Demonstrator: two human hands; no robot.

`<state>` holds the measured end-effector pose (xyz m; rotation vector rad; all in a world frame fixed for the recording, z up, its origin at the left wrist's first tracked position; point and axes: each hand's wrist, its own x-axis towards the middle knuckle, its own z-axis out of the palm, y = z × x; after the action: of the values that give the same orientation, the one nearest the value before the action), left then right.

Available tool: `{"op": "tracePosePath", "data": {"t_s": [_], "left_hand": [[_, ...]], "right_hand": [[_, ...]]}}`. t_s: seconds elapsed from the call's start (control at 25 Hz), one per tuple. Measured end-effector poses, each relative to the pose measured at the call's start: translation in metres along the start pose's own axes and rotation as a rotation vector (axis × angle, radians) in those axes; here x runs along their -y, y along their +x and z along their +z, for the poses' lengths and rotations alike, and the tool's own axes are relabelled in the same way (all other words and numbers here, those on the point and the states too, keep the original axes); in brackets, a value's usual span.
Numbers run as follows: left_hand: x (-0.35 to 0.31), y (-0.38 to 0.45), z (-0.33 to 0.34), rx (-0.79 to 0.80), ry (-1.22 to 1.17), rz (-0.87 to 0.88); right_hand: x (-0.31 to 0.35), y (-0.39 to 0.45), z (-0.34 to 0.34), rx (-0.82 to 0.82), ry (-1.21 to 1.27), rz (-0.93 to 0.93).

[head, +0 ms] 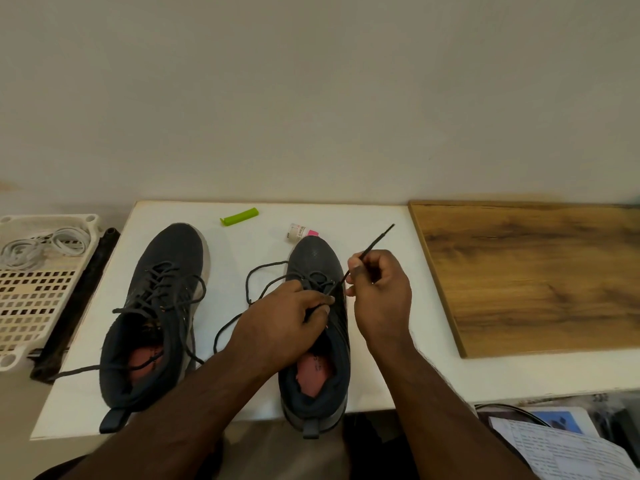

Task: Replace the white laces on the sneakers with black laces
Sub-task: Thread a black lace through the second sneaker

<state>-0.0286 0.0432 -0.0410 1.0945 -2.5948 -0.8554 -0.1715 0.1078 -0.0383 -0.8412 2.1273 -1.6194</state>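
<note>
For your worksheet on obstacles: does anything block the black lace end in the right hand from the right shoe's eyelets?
Nothing visible does. The right hand pinches the lace beside the shoe; the left hand rests lower on it.

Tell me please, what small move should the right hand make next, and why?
Probably pull the lace further out. The right hand pinches its free end, which runs slanted from an eyelet of the right shoe, while the left hand steadies the eyelets.

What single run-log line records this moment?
right hand pinches black lace | left hand steadies right sneaker | left sneaker laced
</note>
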Motion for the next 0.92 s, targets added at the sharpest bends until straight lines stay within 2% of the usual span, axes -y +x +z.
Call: {"op": "tracePosePath", "data": {"t_s": [0.16,0.24,0.36,0.4,0.56,0.64,0.72,0.76,0.8,0.92], "left_hand": [[0.003,-0.002,0.000,-0.014,-0.019,0.021],[0.004,0.000,0.001,-0.008,-0.025,0.013],[0.004,0.002,0.001,0.011,-0.011,-0.010],[0.004,0.002,0.002,0.014,-0.014,-0.011],[0.004,0.001,0.002,0.001,-0.027,0.005],[0.005,0.002,0.002,-0.005,-0.028,0.000],[0.004,0.003,0.002,0.004,-0.025,-0.008],[0.004,0.003,0.002,0.011,-0.024,-0.009],[0.004,0.003,0.002,0.015,-0.025,-0.008],[0.004,0.002,0.002,0.004,-0.043,0.003]], "right_hand": [[-0.006,0.000,0.002,0.259,-0.134,0.157],[-0.004,-0.001,0.003,0.227,-0.162,0.108],[0.005,0.000,-0.001,0.007,0.004,-0.053],[0.005,0.001,-0.003,-0.001,0.023,-0.075],[-0.005,0.000,0.001,0.259,-0.177,0.054],[-0.003,-0.001,0.003,0.209,-0.175,-0.020],[0.002,-0.001,0.001,0.046,-0.007,-0.142],[0.003,0.000,0.000,0.021,0.037,-0.157],[0.002,0.001,-0.001,0.045,0.028,-0.135],[-0.004,0.000,0.001,0.252,-0.189,0.019]]}}
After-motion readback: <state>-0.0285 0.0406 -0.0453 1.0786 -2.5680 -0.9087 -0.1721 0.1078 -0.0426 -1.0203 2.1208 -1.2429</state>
